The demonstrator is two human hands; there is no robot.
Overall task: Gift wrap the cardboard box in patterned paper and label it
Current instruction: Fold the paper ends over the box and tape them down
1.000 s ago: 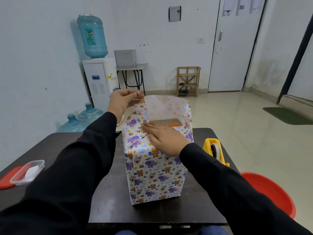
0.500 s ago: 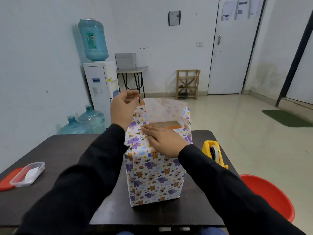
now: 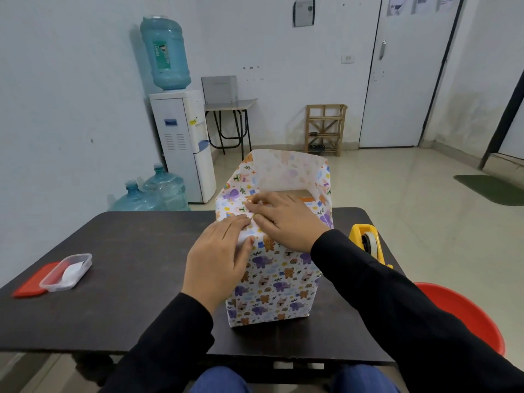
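Observation:
The cardboard box (image 3: 302, 192) stands upright on the dark table (image 3: 122, 279), wrapped in animal-patterned paper (image 3: 278, 285). Only a brown strip of its top shows. The far paper flap (image 3: 286, 173) still stands up, white side toward me. My left hand (image 3: 221, 259) lies with straight fingers on the near-left top corner, pressing the folded paper down. My right hand (image 3: 283, 215) lies flat on the near flap on the box top, fingertips at the fold beside the left hand.
A yellow tape dispenser (image 3: 367, 243) sits right of the box, partly behind my right sleeve. A clear plastic container (image 3: 66, 272) on a red lid lies at the table's left. A red tub (image 3: 465, 316) stands on the floor at right.
My left hand let go of the raised left paper edge and came down onto the near-left top corner. The left side flap now lies folded down. The right hand stayed put.

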